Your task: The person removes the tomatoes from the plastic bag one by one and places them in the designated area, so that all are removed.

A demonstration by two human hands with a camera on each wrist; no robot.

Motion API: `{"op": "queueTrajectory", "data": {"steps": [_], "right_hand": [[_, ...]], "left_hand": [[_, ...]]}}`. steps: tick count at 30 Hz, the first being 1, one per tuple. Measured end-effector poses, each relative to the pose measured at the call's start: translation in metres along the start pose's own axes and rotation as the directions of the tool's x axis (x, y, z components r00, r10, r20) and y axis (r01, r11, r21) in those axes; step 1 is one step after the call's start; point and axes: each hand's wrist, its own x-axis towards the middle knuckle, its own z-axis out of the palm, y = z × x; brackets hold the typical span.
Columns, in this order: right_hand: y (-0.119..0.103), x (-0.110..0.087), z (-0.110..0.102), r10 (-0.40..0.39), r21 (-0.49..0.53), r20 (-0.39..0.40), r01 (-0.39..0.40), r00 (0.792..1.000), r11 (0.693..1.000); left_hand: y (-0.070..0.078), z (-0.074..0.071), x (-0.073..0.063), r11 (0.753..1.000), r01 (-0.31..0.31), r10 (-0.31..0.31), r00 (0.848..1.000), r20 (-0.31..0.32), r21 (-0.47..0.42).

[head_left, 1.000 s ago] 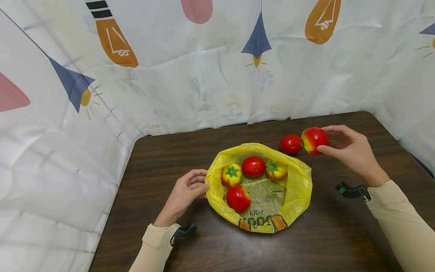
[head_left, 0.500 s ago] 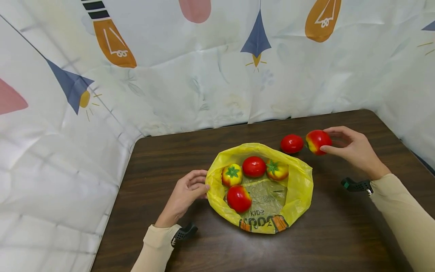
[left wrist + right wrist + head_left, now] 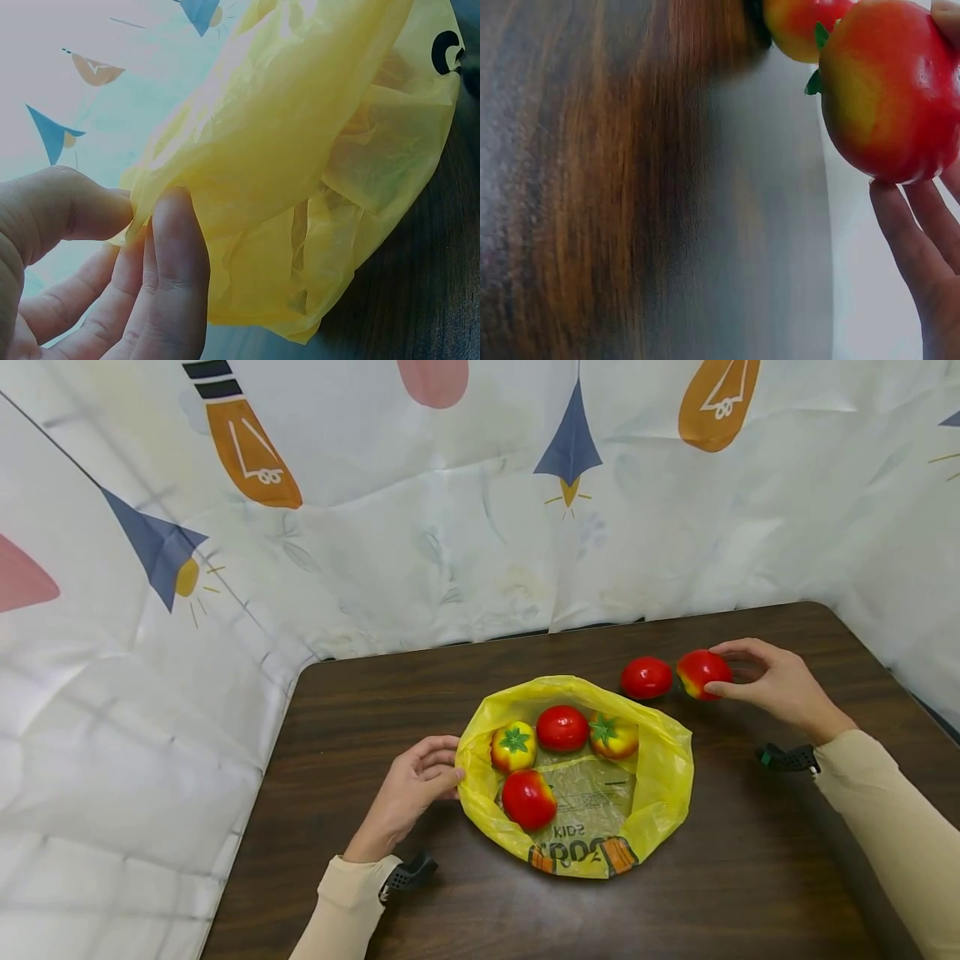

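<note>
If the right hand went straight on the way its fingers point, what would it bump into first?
Probably the loose tomato on the table: the right hand would push its held tomato into it, though the depth between the two is hard to judge.

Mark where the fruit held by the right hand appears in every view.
Head: the held fruit is right of centre, in the right hand.
Left wrist: not in it.
Right wrist: upper right, partly covering another fruit.
Shared landmark: the dark wooden table, in all three.
</note>
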Motion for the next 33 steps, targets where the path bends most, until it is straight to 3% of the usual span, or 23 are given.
{"op": "queueTrajectory", "data": {"steps": [20, 33], "right_hand": [[-0.001, 0.015, 0.002, 0.063, -0.102, 0.103, -0.052, 0.993, 0.993], [0.000, 0.013, -0.002, 0.063, -0.073, 0.084, -0.057, 0.994, 0.996]], "left_hand": [[-0.001, -0.001, 0.000, 1.000, 0.007, -0.007, 1.000, -0.003, 0.001], [0.000, -0.001, 0.000, 1.000, 0.019, -0.019, 1.000, -0.007, -0.004]]}}
